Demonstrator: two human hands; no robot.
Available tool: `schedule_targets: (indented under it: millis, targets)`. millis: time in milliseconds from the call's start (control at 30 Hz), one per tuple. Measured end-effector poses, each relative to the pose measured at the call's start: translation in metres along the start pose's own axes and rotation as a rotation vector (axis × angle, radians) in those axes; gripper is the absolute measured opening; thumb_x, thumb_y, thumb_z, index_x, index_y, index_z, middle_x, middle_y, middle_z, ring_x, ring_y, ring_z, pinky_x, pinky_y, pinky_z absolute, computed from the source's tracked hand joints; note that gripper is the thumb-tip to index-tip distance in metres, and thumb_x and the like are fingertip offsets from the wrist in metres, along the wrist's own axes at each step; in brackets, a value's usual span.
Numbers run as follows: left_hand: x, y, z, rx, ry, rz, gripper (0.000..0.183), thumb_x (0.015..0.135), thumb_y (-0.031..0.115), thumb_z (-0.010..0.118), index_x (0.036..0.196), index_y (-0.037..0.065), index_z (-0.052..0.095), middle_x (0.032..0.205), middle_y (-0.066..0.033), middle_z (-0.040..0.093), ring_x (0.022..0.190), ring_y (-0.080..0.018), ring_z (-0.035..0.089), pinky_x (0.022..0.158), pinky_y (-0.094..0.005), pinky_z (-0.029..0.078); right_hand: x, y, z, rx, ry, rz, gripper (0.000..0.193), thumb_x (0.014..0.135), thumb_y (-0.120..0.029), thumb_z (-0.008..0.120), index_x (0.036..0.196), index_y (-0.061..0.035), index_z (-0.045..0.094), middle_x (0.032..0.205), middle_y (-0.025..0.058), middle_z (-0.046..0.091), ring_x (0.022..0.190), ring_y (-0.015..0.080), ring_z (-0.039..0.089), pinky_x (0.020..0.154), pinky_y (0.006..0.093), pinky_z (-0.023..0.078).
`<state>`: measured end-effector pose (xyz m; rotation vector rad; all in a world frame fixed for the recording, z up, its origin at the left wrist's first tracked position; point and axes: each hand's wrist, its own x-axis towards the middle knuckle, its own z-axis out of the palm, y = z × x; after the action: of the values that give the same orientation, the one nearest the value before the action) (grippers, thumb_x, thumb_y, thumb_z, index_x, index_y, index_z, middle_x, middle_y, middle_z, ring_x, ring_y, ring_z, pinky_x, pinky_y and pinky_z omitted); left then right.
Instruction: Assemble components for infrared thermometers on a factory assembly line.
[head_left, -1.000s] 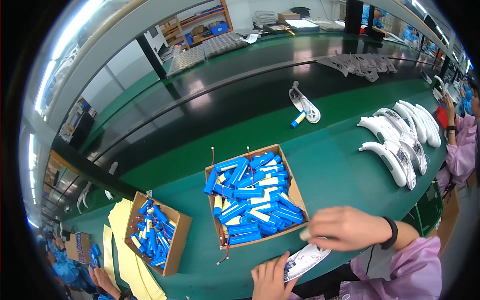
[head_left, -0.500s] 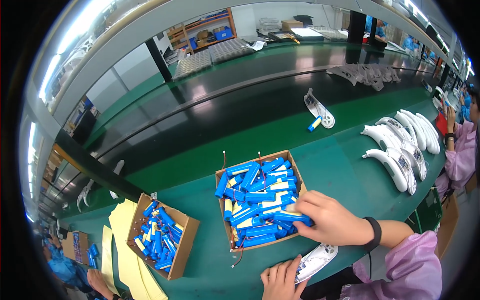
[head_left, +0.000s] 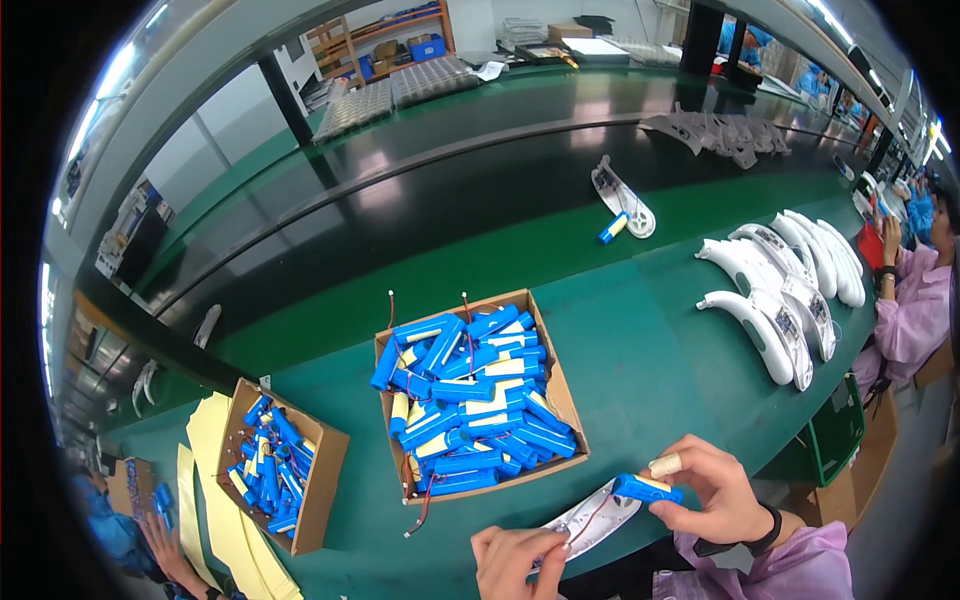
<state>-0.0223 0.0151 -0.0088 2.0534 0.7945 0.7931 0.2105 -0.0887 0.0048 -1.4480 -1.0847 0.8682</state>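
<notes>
Blue battery held at five o'clock, white hollow shell partly covered by it, slanted toward two o'clock

1. Between my right fingers, the blue battery has a smooth, glossy plastic skin.
2. At my left fingers, the white shell is smooth plastic.
3. Beyond both, the larger box is matt cardboard.
4. Behind my right fingers, my sleeve is slightly shiny cloth.
</notes>
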Motion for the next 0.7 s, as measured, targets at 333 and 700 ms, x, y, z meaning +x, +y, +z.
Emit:
schedule_targets:
  millis: [333,700]
  targets:
    - [-0.005,0.036,0.007,0.068,-0.114,0.247,0.016,0.076,0.003,0.075,0.09,0.007,0.068,0.082,-0.0043,0.067,0.07,-0.0222,0.063,0.077,-0.0397,0.044,-0.043,0.014,-0.009,0.24,0.007,0.099,0.035,0.084,0.006,0.075,0.117,0.0029,0.068,0.101,0.0094,0.062,0.086,0.0152,0.064,0.077,0.0273,0.055]
    - [-0.02,0.041,0.003,0.09,-0.144,0.298,0.014,0.077,0.01,0.077,0.089,0.009,0.07,0.08,-0.0032,0.068,0.066,-0.0194,0.062,0.071,-0.0371,0.039,-0.043,0.034,0.037,0.435,-0.576,-0.004,0.037,0.085,-0.007,0.077,0.119,-0.0015,0.064,0.112,0.0193,0.068,0.102,0.037,0.067,0.099,0.0509,0.05]
